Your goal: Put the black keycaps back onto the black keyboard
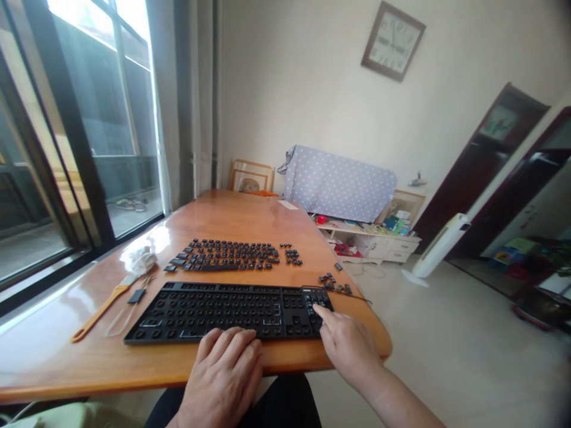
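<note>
A black keyboard (214, 312) lies along the table's front edge, most of its switches bare of keycaps. My left hand (227, 362) rests on its front edge, fingers bent and pressed together over the rim. Over the number pad at the right end is my right hand (345, 339), its index finger stretched down to the keys and the other fingers folded. Whatever may be under that fingertip is hidden. A few keycaps appear seated on the number pad. Loose keycaps (227, 254) lie in rows behind the keyboard, and a small scattered group (328, 279) sits behind the number pad.
On the left of the wooden table (241, 214) lie an orange-handled brush (100, 312), a wire keycap puller (136, 296) and a crumpled whitish clump (139, 260). A cable runs off behind the number pad. Beyond stand a cloth-covered screen shape (339, 184) and a low white cabinet (392, 246).
</note>
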A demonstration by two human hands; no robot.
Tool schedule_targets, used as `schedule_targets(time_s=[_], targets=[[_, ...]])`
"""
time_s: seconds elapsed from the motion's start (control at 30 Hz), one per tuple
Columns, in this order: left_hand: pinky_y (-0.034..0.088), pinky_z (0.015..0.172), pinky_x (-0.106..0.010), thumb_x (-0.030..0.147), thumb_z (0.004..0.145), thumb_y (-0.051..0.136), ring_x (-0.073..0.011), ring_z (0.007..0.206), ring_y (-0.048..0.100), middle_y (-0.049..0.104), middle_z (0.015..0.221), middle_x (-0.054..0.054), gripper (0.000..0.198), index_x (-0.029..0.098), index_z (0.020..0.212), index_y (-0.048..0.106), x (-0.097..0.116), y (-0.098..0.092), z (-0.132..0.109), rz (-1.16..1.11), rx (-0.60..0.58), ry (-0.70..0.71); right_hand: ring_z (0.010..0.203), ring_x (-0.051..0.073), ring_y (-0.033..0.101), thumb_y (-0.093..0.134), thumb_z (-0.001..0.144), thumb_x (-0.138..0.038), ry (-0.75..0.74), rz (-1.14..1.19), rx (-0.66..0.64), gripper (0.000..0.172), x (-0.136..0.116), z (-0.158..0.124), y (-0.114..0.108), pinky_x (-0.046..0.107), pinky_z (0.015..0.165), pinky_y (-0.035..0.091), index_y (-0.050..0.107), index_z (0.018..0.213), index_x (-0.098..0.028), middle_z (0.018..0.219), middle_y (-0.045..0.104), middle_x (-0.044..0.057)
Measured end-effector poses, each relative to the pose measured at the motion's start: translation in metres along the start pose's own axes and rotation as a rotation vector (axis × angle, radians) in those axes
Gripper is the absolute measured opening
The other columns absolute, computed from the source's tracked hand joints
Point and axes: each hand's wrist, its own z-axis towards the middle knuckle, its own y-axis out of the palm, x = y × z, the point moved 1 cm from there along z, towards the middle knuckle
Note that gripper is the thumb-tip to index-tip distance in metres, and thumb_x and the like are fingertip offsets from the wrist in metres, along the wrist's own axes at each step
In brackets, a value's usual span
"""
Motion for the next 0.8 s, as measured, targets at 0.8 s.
schedule_targets(time_s=[0.8], targets=[[0.039, 0.096, -0.040, 0.022, 0.094, 0.056, -0.0175, 0.093, 0.056, 0.062, 0.092, -0.001, 0.009, 0.023, 0.096, 0.065, 0.004, 0.014, 0.023, 0.110, -0.112, 0.146, 0.098, 0.022, 0.073, 0.046, 0.092, -0.016, 0.104, 0.145, 0.004, 0.045, -0.006, 0.000, 0.000, 0.031, 0.083, 0.052, 0.072, 0.126, -0.028, 0.106, 0.079, 0.006]])
